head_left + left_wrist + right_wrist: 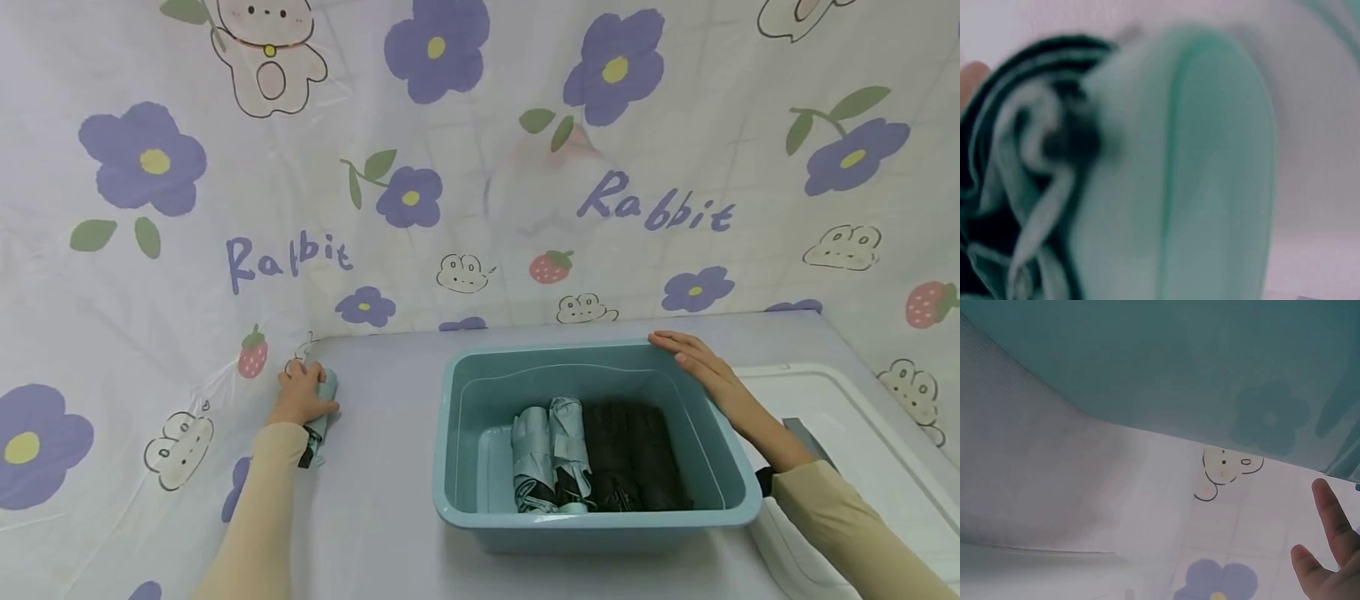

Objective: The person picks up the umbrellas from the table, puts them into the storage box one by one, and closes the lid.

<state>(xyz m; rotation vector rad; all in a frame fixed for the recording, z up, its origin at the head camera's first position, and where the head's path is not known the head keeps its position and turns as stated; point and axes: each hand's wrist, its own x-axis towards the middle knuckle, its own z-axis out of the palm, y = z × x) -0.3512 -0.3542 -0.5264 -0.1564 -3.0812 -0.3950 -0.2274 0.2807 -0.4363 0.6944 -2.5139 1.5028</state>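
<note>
At the left side of the table, my left hand (300,393) grips a rolled light-blue folding umbrella (327,387), fingers and thumb bent over it. The left wrist view shows its rolled end (1029,169) close up and blurred, with dark layers inside the pale fabric. My right hand (701,367) rests with straight fingers on the far right corner of a blue-green plastic bin (600,521). Inside the bin, two light-blue folded umbrellas (532,446) lie beside black rolled ones (633,454). The right wrist view has two fingers (1332,519) extended near the bin wall (1147,362).
A white lid (840,417) lies right of the bin, under my right forearm, with a grey strip (806,437) on it. A patterned curtain (487,208) with flowers and rabbits hangs behind the table (375,467) and along its left side.
</note>
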